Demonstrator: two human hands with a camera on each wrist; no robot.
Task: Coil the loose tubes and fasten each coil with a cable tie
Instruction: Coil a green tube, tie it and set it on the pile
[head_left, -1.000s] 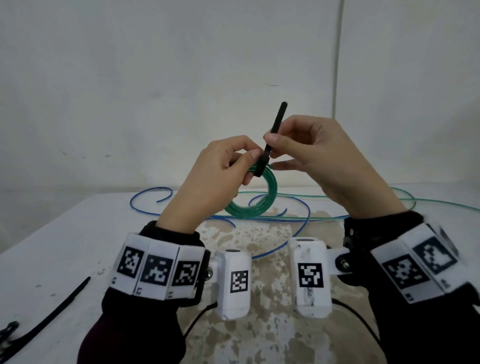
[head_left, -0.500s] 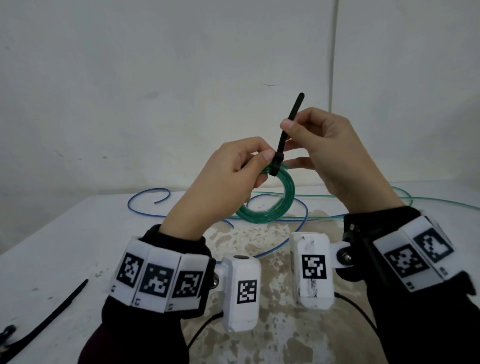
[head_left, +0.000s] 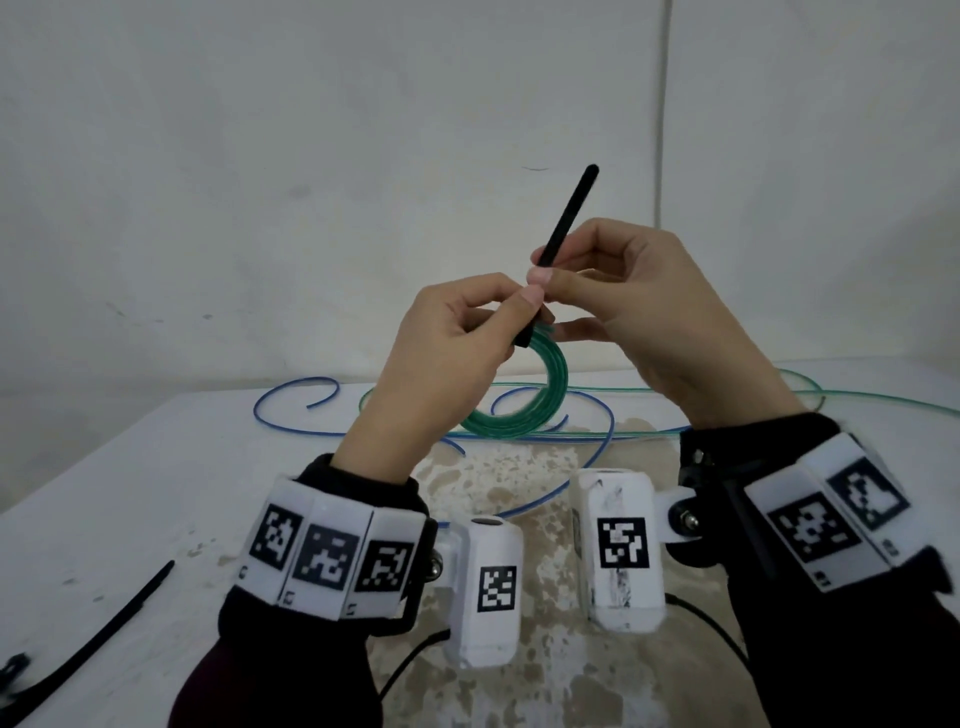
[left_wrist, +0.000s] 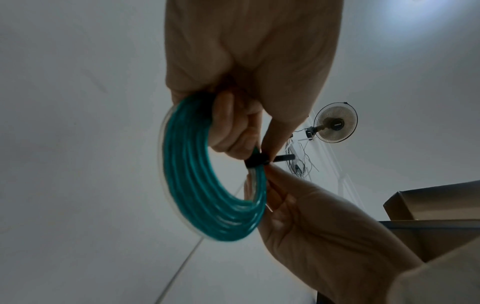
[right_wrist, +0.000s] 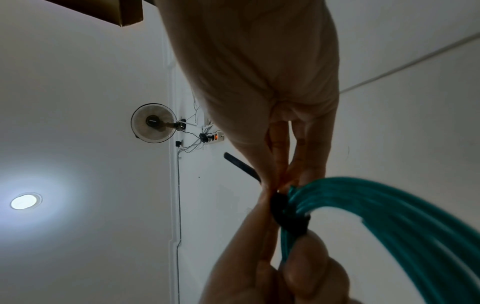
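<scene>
A green tube coil (head_left: 540, 395) hangs in the air above the table, held at its top by my left hand (head_left: 457, 353), whose thumb and fingers pinch the strands. A black cable tie (head_left: 563, 223) is looped round the coil (left_wrist: 207, 197) at that spot (left_wrist: 255, 160). My right hand (head_left: 623, 301) pinches the tie's free tail, which sticks up and to the right. In the right wrist view the tie's loop (right_wrist: 291, 216) wraps the coil (right_wrist: 389, 216) between both hands' fingertips. A loose blue tube (head_left: 291, 415) and a loose green tube (head_left: 883, 402) lie on the table behind.
The white table (head_left: 130, 493) has a worn brown patch in its middle. More black cable ties (head_left: 98, 623) lie at the near left edge. A plain white wall stands close behind the table.
Both hands have risen a little with the coil. My right hand has drawn the tie's tail farther up and to the right, so more of it sticks out above the fingers.
</scene>
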